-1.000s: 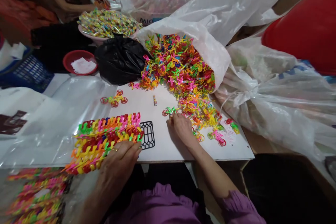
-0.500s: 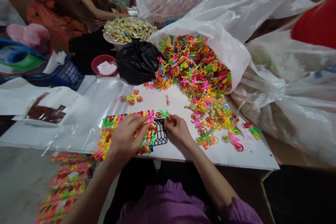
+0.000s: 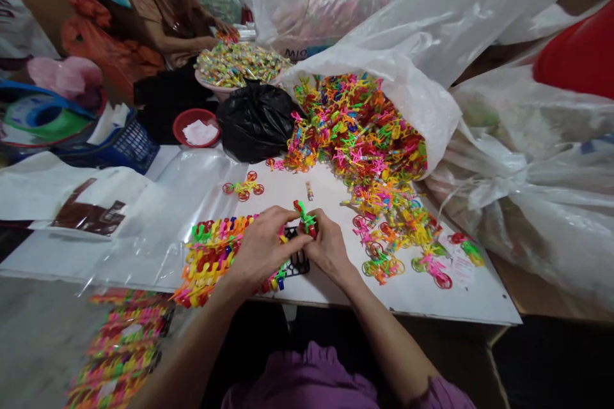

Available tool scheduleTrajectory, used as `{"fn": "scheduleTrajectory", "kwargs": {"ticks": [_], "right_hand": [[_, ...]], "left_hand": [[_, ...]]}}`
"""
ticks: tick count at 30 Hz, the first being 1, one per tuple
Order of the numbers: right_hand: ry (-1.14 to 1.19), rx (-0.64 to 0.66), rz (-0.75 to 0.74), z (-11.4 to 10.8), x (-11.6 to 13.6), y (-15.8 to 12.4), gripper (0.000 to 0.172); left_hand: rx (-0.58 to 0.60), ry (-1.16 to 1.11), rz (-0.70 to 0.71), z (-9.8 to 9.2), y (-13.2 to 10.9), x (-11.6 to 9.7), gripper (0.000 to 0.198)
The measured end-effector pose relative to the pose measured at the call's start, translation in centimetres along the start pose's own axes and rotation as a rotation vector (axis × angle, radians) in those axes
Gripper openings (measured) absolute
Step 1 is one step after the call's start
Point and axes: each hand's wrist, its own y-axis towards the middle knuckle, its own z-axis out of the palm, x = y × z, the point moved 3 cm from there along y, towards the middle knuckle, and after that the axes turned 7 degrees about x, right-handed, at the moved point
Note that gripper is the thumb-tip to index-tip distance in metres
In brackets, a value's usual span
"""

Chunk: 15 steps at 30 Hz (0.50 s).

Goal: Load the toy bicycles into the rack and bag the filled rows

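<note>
A small green toy bicycle with red wheels (image 3: 307, 220) is pinched in my right hand (image 3: 329, 246), above a black plastic grid rack (image 3: 300, 259). My left hand (image 3: 268, 243) reaches across from the left, its thumb and fingers meeting the same toy; the exact contact is partly hidden. Under and beside my left hand lie tightly packed rows of colourful toy bicycles (image 3: 211, 255), which cover most of the rack. A loose yellow toy bicycle with red wheels (image 3: 244, 186) lies behind them, and a small wrapped candy tube (image 3: 309, 190) lies to its right.
A large white plastic bag (image 3: 439, 121) spills a heap of toy bicycles (image 3: 369, 134) onto the white table (image 3: 330, 291). Behind are a black bag (image 3: 256, 121), a red bowl (image 3: 178, 124) and a basin of wrapped candy (image 3: 240, 64). Another person (image 3: 163, 19) sits at the back left.
My right hand has lifted the green bicycle off the rack's edge and turned it upright. My left hand has moved right from the packed rows to meet it.
</note>
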Motion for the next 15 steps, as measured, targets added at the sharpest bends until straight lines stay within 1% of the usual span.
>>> {"fn": "scheduleTrajectory", "kwargs": {"ticks": [2,5,7,9,10,12,14,15], "right_hand": [[-0.171,-0.06,-0.075,-0.8,0.9,-0.3,0.017],[-0.364,-0.115,-0.147,-1.6,1.4,-1.0,0.028],[-0.431,-0.136,-0.159,-1.9,1.4,-1.5,0.03],[-0.441,-0.161,-0.162,-2.1,1.2,-1.8,0.027],[-0.417,-0.166,-0.162,-2.2,1.1,-1.9,0.025],[-0.319,-0.157,-0.129,-1.9,0.5,-1.8,0.022],[-0.189,-0.115,-0.045,-1.1,-0.7,-1.5,0.019],[-0.128,-0.075,0.005,-0.4,-1.5,-1.4,0.016]], "left_hand": [[-0.015,-0.055,-0.063,0.3,0.4,-1.0,0.024],[-0.095,-0.236,-0.178,1.2,0.4,-1.8,0.023],[-0.115,-0.362,-0.226,1.7,0.2,-2.0,0.022],[-0.104,-0.397,-0.258,1.7,-0.1,-1.9,0.019],[-0.097,-0.37,-0.264,1.5,-0.3,-1.6,0.019],[-0.103,-0.246,-0.236,0.4,-0.6,-1.0,0.022],[-0.13,-0.085,-0.157,-1.1,-0.8,-0.2,0.023],[-0.123,-0.01,-0.107,-1.6,-0.8,0.2,0.022]]}}
